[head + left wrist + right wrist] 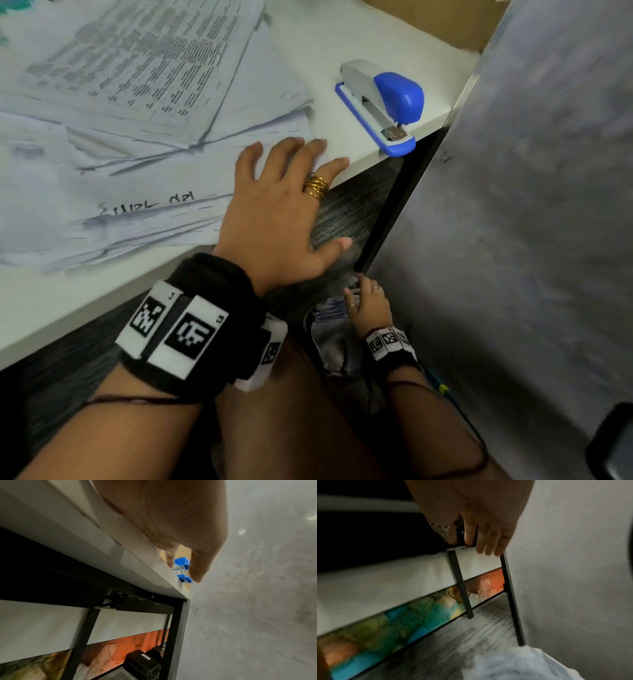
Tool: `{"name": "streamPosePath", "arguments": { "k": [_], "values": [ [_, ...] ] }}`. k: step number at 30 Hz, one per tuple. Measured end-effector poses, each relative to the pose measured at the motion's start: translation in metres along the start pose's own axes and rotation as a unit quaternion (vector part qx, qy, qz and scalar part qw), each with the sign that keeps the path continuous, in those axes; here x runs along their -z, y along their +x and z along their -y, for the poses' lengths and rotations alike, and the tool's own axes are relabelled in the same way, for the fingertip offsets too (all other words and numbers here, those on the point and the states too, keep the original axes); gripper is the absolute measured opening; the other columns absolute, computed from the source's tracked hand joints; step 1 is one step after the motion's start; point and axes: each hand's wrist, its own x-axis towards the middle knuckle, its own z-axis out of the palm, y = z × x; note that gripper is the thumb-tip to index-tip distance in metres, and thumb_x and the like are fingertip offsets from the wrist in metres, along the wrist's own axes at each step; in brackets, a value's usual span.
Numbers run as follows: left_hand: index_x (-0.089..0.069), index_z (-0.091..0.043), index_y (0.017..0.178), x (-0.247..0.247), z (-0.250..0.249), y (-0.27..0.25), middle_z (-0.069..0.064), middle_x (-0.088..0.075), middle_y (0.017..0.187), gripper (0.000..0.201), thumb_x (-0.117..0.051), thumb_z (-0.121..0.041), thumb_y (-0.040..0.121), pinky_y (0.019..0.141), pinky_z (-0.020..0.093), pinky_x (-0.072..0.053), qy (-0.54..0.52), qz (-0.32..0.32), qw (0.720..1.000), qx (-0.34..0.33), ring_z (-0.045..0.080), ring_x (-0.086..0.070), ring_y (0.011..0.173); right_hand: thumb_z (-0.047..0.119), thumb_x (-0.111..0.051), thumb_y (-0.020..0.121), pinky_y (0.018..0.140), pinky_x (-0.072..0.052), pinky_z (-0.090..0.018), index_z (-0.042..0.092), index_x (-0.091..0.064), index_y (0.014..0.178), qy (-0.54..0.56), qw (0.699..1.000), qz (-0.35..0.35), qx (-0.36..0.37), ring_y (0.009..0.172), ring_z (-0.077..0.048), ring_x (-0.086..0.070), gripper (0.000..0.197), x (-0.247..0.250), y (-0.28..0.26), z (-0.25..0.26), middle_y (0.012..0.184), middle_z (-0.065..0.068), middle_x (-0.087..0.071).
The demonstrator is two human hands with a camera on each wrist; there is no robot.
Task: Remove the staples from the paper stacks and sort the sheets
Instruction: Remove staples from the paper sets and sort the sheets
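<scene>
Several stapled paper stacks lie fanned over the white desk; short staple marks show along their edges. My left hand lies flat with its fingers spread on the corner of the nearest stack at the desk's front edge. In the left wrist view the left hand shows straight fingers. My right hand is down below the desk near the floor, over a crumpled pale bag or paper. In the right wrist view the right hand has loosely extended fingers and nothing plainly in them.
A blue and grey stapler sits at the desk's front right corner, just right of my left fingers. A grey partition closes off the right side. A black desk leg stands on grey carpet beside the pale bag.
</scene>
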Motion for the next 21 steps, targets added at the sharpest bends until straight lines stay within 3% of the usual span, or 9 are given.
{"name": "streamPosePath", "arguments": {
  "k": [4,7,10,11,12,14,16,19,21],
  "values": [
    [-0.046,-0.018,0.137,0.002,-0.002,0.000,0.012,-0.041,0.144,0.066,-0.044,-0.054,0.082,0.107,0.045,-0.018,-0.057,-0.041,0.998,0.006,0.032,-0.035,0.132,0.027,-0.043,0.092,0.092,-0.042,-0.039,0.003,-0.058,0.116,0.064,0.986,-0.126,0.090,0.105,-0.032,-0.053,0.037,0.048,-0.005,0.038,0.111,-0.016,-0.059],
    [-0.057,-0.013,0.125,0.014,-0.001,-0.004,0.013,-0.044,0.138,0.040,-0.051,-0.023,0.086,0.103,0.037,-0.027,-0.190,-0.164,0.967,0.027,0.027,-0.037,0.127,0.023,-0.040,0.088,0.082,-0.045,-0.037,0.002,-0.065,0.095,0.076,0.966,-0.187,0.161,0.089,-0.033,-0.058,0.034,0.092,-0.013,0.068,0.093,-0.015,-0.064],
    [-0.062,-0.010,0.118,0.031,0.007,-0.016,0.017,-0.044,0.138,0.039,-0.056,-0.002,0.081,0.102,0.038,-0.028,-0.130,-0.259,0.953,0.088,0.030,-0.035,0.130,0.018,-0.045,0.087,0.076,-0.037,-0.025,0.003,-0.068,0.089,0.104,0.942,-0.263,0.180,0.083,-0.030,-0.060,0.027,0.129,-0.028,0.094,0.087,-0.012,-0.066],
    [-0.057,-0.011,0.125,0.038,0.011,-0.020,0.018,-0.037,0.144,0.043,-0.058,-0.005,0.082,0.106,0.042,-0.025,-0.090,-0.253,0.954,0.133,0.033,-0.028,0.136,0.014,-0.049,0.085,0.074,-0.036,-0.022,0.004,-0.068,0.089,0.122,0.930,-0.291,0.187,0.082,-0.029,-0.060,0.022,0.140,-0.035,0.105,0.087,-0.011,-0.066],
    [-0.048,-0.012,0.135,0.040,0.016,-0.022,0.018,-0.027,0.151,0.050,-0.059,-0.015,0.086,0.111,0.046,-0.018,-0.067,-0.204,0.960,0.183,0.035,-0.017,0.141,0.012,-0.052,0.084,0.075,-0.035,-0.019,0.004,-0.068,0.091,0.138,0.920,-0.310,0.197,0.083,-0.027,-0.060,0.019,0.148,-0.041,0.114,0.088,-0.010,-0.065],
    [-0.025,-0.016,0.148,0.045,0.028,-0.025,0.013,-0.009,0.158,0.065,-0.045,-0.045,0.094,0.114,0.053,-0.004,-0.055,-0.046,0.961,0.267,0.033,-0.001,0.145,0.013,-0.055,0.084,0.081,-0.034,-0.014,0.006,-0.067,0.101,0.154,0.905,-0.326,0.226,0.094,-0.023,-0.057,0.021,0.161,-0.051,0.134,0.100,-0.007,-0.063],
    [-0.019,-0.019,0.150,0.049,0.038,-0.028,0.009,-0.018,0.156,0.073,-0.029,-0.062,0.092,0.114,0.055,-0.001,-0.045,0.053,0.951,0.301,0.030,-0.011,0.143,0.017,-0.055,0.088,0.099,-0.028,-0.014,0.009,-0.061,0.119,0.153,0.910,-0.286,0.258,0.117,-0.014,-0.046,0.032,0.169,-0.057,0.155,0.123,0.001,-0.054],
    [-0.034,-0.024,0.144,0.058,0.037,-0.033,0.003,-0.049,0.137,0.065,-0.026,-0.063,0.092,0.112,0.057,-0.001,0.013,0.034,0.958,0.284,0.029,-0.037,0.128,0.025,-0.049,0.097,0.116,-0.011,-0.023,0.015,-0.046,0.138,0.097,0.949,-0.145,0.263,0.140,-0.011,-0.020,0.043,0.174,-0.058,0.178,0.147,0.005,-0.036],
    [-0.052,-0.025,0.131,0.062,0.030,-0.037,0.001,-0.059,0.123,0.049,-0.029,-0.052,0.097,0.112,0.054,-0.002,0.032,-0.008,0.967,0.253,0.027,-0.046,0.119,0.031,-0.045,0.099,0.113,-0.004,-0.020,0.017,-0.039,0.142,0.074,0.965,-0.081,0.237,0.145,-0.013,-0.012,0.046,0.176,-0.058,0.185,0.153,0.002,-0.029]
  ]
}}
